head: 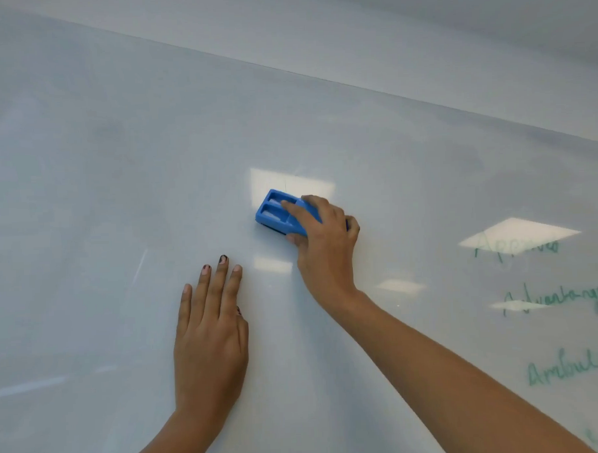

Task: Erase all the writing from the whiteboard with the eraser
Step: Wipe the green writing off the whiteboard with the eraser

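Observation:
A large whiteboard fills the view. My right hand grips a blue eraser and holds it against the board near the middle, with the forefinger along its top. My left hand lies flat on the board below and left of the eraser, fingers straight. Green writing in three lines runs down the right side of the board, partly washed out by glare. A faint thin stroke shows just above the eraser.
The board's top edge runs diagonally across the upper view, with plain wall above it. Bright ceiling-light reflections lie on the glossy surface. The left part of the board shows only faint smudges.

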